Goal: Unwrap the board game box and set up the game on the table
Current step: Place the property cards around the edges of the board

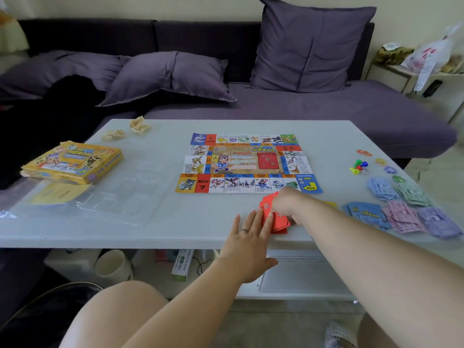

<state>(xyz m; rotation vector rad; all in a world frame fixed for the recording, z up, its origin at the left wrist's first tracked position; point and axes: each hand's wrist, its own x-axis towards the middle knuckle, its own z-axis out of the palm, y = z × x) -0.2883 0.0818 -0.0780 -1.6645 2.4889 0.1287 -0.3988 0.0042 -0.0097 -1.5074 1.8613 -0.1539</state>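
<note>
The game board (247,163) lies flat in the middle of the pale table (175,222). Near the front edge sits a stack of red cards (278,221). My right hand (288,203) grips the stack from above, fingers curled over it. My left hand (247,243) has straight fingers pressed against the stack's left side. The yellow game box (72,162) lies at the left, with clear plastic wrap (100,197) beside it.
Piles of paper money (406,207) and a blue card stack (364,213) lie at the right. Coloured pawns and dice (359,167) and small tokens (364,153) sit further back. Crumpled paper (139,124) lies at the far left. A purple sofa (301,101) stands behind.
</note>
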